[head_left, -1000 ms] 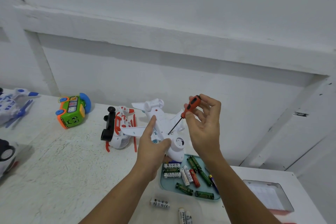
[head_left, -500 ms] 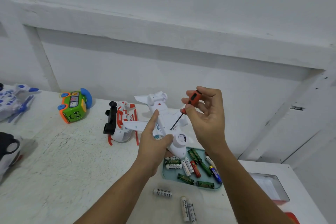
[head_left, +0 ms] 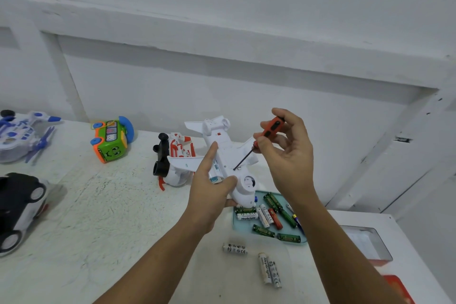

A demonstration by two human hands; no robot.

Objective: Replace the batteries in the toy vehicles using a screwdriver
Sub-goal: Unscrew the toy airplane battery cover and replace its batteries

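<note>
My left hand grips a white toy airplane held belly-up above the table. My right hand pinches a small screwdriver with an orange and black handle. Its dark shaft slants down to the left, and the tip touches the plane's underside near the middle. A teal tray below the plane holds several green, white and red batteries. Three loose white batteries lie on the table in front of the tray.
On the white table stand a white and red toy with a black part, a green and orange toy bus, a white and blue helicopter at far left and a black and white car. A clear-lidded box sits at right.
The screwdriver handle has turned between my right fingers while the tip stays on the plane's underside. The view has shifted slightly; my left hand keeps the same hold.
</note>
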